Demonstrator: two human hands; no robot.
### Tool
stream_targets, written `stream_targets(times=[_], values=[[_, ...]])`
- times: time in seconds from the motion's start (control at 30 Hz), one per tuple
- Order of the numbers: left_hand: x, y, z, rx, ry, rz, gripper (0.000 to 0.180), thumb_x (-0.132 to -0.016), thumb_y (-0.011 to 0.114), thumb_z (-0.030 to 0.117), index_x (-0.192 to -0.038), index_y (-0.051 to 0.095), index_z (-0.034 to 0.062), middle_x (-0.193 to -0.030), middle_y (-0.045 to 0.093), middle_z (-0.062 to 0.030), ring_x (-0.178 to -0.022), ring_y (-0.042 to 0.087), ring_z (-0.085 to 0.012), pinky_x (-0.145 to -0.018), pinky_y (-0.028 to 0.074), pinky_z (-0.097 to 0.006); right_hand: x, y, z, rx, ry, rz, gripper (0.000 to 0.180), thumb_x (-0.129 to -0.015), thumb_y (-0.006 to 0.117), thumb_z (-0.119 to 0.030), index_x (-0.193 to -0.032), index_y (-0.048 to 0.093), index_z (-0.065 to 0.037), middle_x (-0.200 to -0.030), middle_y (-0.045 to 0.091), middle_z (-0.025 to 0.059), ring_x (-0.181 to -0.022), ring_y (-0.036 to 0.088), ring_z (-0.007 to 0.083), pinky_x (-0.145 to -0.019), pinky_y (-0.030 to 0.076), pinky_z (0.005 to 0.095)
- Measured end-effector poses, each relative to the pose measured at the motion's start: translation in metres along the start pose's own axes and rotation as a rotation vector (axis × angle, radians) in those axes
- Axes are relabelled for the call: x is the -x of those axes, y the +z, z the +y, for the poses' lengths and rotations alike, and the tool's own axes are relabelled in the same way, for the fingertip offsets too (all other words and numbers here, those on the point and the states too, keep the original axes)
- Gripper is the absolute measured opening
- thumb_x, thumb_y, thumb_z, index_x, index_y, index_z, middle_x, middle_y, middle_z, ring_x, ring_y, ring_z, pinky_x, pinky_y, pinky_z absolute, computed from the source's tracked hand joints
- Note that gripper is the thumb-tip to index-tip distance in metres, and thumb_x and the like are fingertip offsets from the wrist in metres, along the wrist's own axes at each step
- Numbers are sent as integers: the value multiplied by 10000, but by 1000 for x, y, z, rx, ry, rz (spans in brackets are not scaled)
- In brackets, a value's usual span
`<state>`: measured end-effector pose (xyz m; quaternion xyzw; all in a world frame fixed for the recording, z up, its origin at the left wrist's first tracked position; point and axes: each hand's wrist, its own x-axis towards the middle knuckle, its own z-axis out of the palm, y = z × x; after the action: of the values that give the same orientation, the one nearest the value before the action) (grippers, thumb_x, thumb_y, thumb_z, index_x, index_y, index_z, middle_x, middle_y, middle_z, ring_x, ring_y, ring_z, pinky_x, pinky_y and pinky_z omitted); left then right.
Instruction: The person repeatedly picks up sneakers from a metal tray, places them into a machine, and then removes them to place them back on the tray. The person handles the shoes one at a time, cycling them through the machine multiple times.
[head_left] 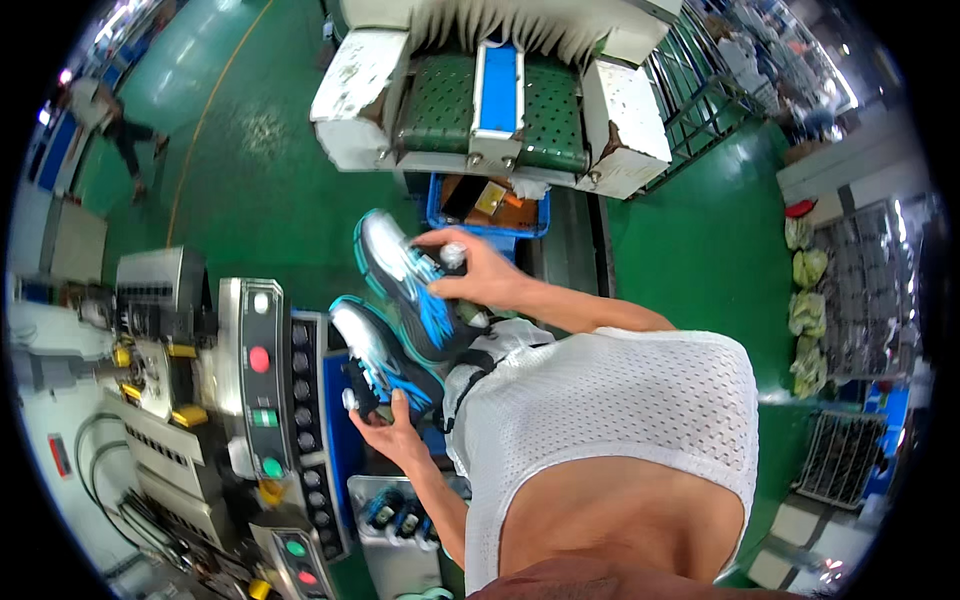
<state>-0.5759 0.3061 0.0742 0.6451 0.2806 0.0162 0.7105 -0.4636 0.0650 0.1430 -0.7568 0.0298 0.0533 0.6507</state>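
Note:
In front of my body are two sneakers with silver-white toes, black and blue uppers and teal sole edges. My right hand [478, 272] is closed around the collar and laces of the farther sneaker [388, 248]. A crumpled white wad [453, 255] shows beside those fingers; whether I hold it or it sits in the shoe, I cannot tell. The nearer sneaker [362, 330] lies alongside, gripped at its side and heel by my left hand [393, 438], thumb on top. Both toes point away to the far left.
Ahead stands a machine with a green perforated conveyor belt [435, 105] and hanging strips. Below it sits a blue bin [545, 215] of odds and ends. Control panels with buttons [262, 325] rise close on my left, near a grey tray [400, 560] holding shoes. A person [110, 115] walks far left.

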Motion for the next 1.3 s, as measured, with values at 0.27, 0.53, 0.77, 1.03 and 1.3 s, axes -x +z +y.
stream_targets(times=[0.27, 0.53, 0.77, 1.03, 1.3], values=[[-144, 297, 93, -261, 512, -526, 587, -801, 761, 91, -1282, 458, -55, -1166, 585, -133, -1009, 586, -189, -893, 471, -325, -73, -248, -5, 371, -89, 786, 615, -730, 734, -114, -1297, 511, -32, -1214, 589, 130, -1110, 575, 234, -964, 448, 350], [-273, 571, 68, -504, 926, -543, 715, -884, 611, 336, -1422, 347, -55, -1380, 479, -279, -1267, 473, -430, -1052, 380, -465, -245, -402, 87, 709, 221, 824, 734, -657, 795, -270, -1195, 449, 90, -1162, 591, 327, -1098, 594, 416, -950, 476, 451], [-252, 527, 60, -208, 811, -628, 619, -925, 585, 353, -1348, 426, -69, -1369, 483, -265, -1267, 474, -390, -1066, 388, -423, -286, -435, 75, 1129, -276, 648, 339, -817, 725, -276, -943, 680, 36, -805, 673, 154, -779, 647, 303, -762, 501, 444], [-110, 60, -73, -783, 361, -165, 247, -957, 541, 222, -1089, 651, 43, -1057, 664, -160, -950, 648, -344, -834, 523, -414, -200, -69, 57, 603, -410, -264, 498, -932, 550, 7, -1407, 402, 3, -1470, 392, 172, -1364, 387, 272, -1121, 342, 392], [193, -272, -208, -463, -144, 1428, 204, -970, 540, 173, -1029, 609, -10, -839, 692, -112, -725, 650, -175, -679, 515, -319, -39, 202, 89, 416, -333, -1517, 586, -881, 659, -207, -1387, 437, -12, -1392, 494, 207, -1285, 492, 340, -1069, 399, 415]])
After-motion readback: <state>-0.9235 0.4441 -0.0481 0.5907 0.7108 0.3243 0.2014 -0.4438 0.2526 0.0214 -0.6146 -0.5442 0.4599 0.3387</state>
